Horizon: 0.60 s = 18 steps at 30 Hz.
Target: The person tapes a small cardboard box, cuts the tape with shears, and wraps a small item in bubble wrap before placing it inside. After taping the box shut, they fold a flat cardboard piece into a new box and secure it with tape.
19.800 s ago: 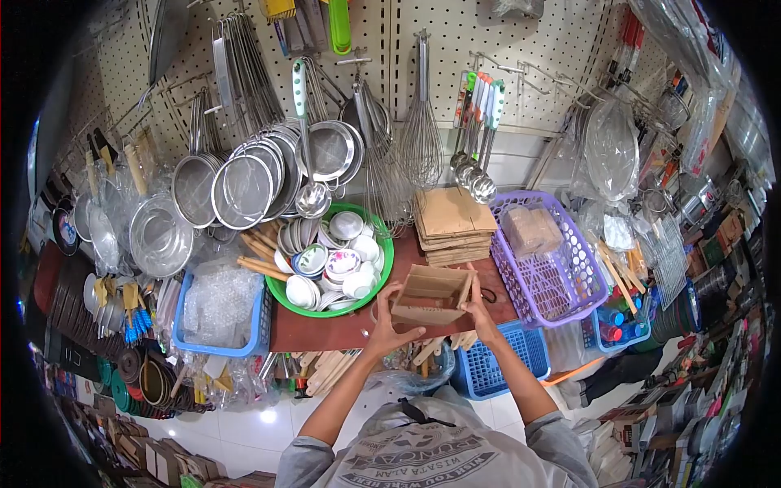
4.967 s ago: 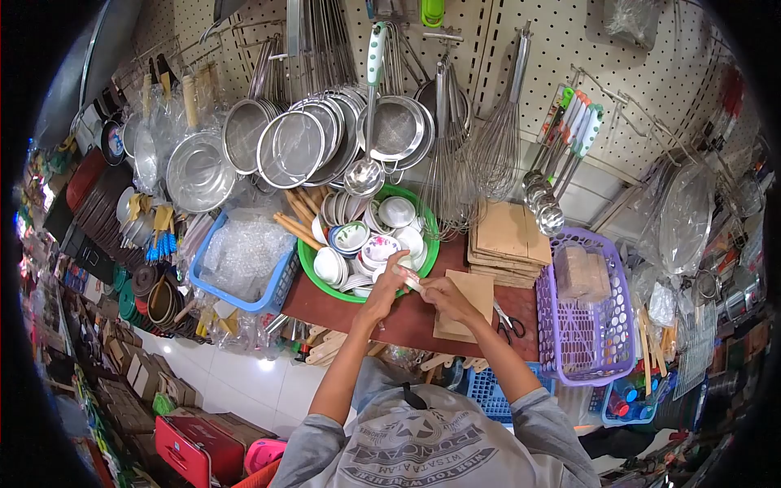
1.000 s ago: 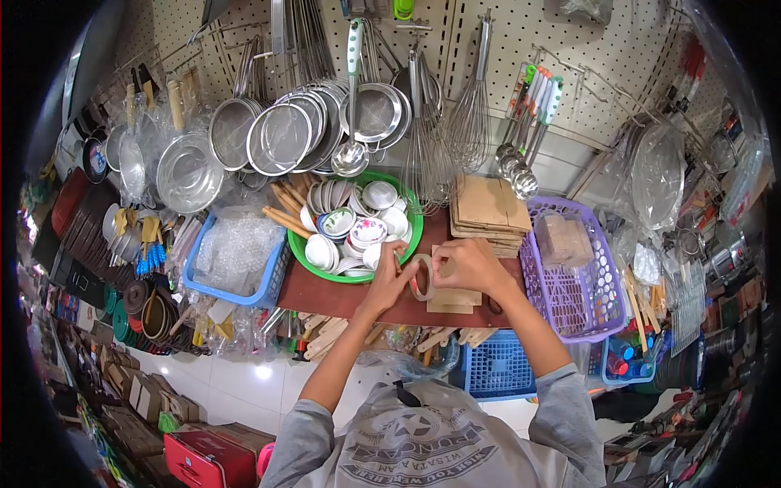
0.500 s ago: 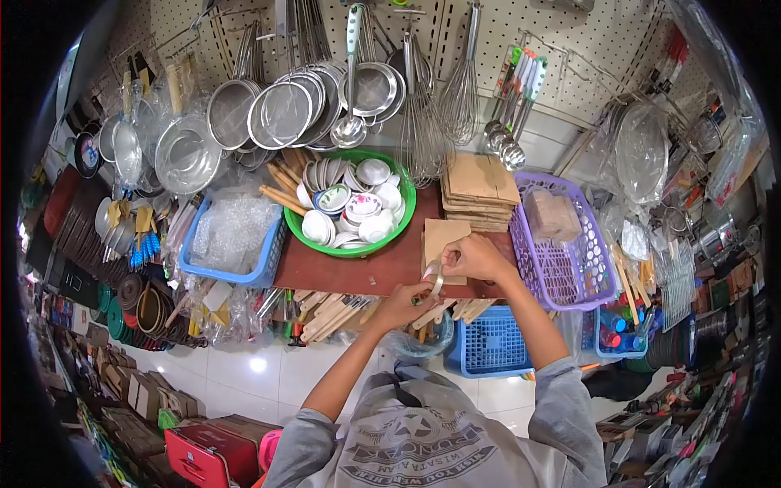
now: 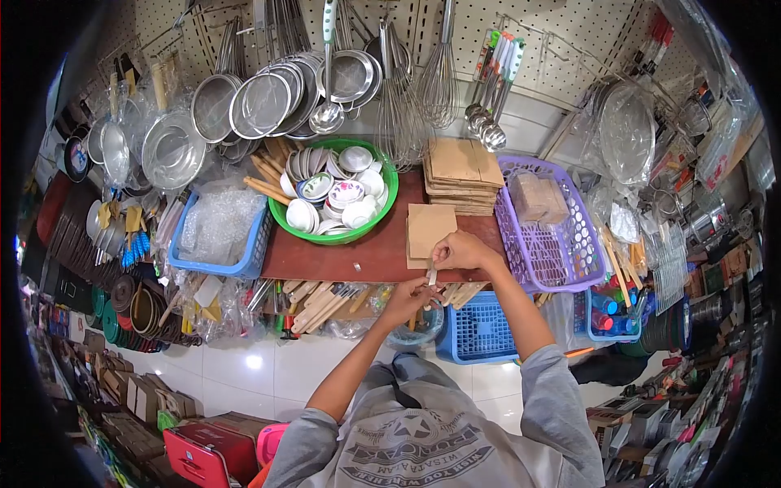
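Over the front edge of the red-brown table, my two hands meet. My left hand is closed on what looks like a small roll of clear tape, mostly hidden by the fingers. From the right, my right hand pinches the whitish end of the tape above the roll. Just behind the fingers lies a flat brown cardboard piece, with another piece partly showing under it. A stack of folded brown cardboard stands further back.
A green basin of small white bowls and a blue basket of bubble wrap stand left. At right is a purple basket. Strainers and whisks hang behind. Below the edge are wooden-handled tools and a blue crate.
The view has shifted slightly, so the table things sit further left and higher. The tape roll has turned in my left hand, and my right fingers have come down closer to it.
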Tool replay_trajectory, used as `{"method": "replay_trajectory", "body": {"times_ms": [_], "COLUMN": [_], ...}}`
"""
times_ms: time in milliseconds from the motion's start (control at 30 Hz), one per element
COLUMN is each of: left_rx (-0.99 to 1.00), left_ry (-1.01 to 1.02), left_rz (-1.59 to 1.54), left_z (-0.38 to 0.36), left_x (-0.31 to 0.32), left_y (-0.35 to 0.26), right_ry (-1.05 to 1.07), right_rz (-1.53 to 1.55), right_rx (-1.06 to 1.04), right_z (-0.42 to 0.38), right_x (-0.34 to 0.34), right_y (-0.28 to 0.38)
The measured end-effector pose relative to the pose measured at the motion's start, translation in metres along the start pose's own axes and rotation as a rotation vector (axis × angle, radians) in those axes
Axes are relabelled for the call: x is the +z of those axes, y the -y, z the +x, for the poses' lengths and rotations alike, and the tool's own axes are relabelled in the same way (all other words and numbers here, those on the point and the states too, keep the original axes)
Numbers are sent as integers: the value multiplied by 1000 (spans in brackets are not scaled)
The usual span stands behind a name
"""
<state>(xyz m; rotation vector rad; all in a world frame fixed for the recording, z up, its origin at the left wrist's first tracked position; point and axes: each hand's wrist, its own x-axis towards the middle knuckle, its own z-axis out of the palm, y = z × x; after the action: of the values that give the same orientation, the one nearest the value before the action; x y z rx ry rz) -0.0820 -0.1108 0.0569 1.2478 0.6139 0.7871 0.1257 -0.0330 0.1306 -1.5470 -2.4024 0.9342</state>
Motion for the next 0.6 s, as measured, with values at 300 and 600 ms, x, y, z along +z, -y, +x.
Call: {"method": "replay_trajectory", "body": {"times_ms": [300,600], "left_rx": [-163,-308], "left_ry": [-61,-227], "left_rz": [-36,-91], "left_z": [20,40], "left_x": [5,19], "left_y": [21,18], "right_ry": [104,65], "right_rz": [-5,-96], "right_rx": [-4,-64], "right_z": [17,33], "right_x": [2,5], "right_y": [-38,-54]}}
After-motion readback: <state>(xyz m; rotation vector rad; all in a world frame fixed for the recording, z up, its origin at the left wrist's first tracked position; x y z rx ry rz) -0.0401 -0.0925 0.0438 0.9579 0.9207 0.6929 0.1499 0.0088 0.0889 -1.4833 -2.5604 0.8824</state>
